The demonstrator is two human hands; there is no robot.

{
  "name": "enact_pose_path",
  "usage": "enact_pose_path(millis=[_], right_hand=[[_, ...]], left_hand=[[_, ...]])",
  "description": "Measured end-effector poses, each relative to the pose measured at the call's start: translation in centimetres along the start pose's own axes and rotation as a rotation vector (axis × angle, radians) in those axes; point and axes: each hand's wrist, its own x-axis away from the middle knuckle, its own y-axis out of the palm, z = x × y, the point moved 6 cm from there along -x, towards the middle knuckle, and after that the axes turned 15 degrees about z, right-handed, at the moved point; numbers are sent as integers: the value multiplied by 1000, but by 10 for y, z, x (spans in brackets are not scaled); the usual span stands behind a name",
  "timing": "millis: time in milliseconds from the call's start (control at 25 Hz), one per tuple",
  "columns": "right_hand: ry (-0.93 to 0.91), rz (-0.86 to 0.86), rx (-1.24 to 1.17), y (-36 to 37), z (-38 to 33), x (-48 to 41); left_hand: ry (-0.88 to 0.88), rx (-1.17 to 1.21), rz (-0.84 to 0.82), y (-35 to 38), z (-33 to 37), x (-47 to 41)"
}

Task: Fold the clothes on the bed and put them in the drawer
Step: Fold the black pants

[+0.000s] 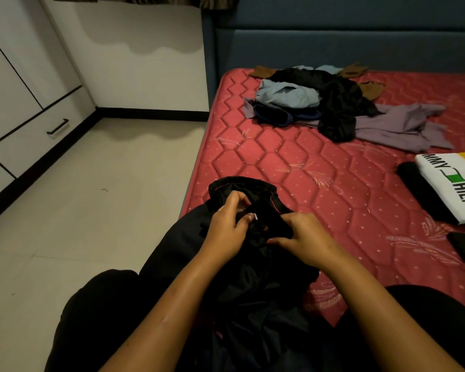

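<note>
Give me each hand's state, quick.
Left hand: fingers closed, pinching the black garment.
Right hand: fingers curled, gripping the same black garment.

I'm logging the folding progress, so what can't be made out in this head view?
- Black garment: its type; dark folds and both hands, left hand and right hand, cover it.
- White printed shirt: cut off by the right edge.
- Clothes pile: the count; pieces overlap.
- Drawer: shut, so its contents are hidden.
</note>
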Motion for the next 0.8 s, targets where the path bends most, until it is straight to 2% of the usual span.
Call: enact_pose_path(millis=[120,160,280,320,400,480,560,640,800], right_hand=[[-29,47,-40,2,3,-1],[-11,68,-73,1,4,-2],[124,169,-187,-8,14,-5],[163,206,-217,-11,17,-6],[194,237,-263,-16,19,-8],[193,215,-299,-16,18,-10],[187,199,-324,-14,17,-9],[181,198,-324,-15,17,-7],[136,188,-271,-16,16,-8]], left_hand=[[-51,-8,-4,2,-6,-2],[-57,-75,61,0,-8,-1],[-38,-219,427,-16,-5,12],[-21,-232,449,-18,-3,20],[-49,-309,221,-3,-1,30],[-69,-502,-17,16,-3,38],[-24,-600,-60,28,-4,36],[-23,-480,-20,32,-5,31],[-152,-16,-17,32,-16,27]])
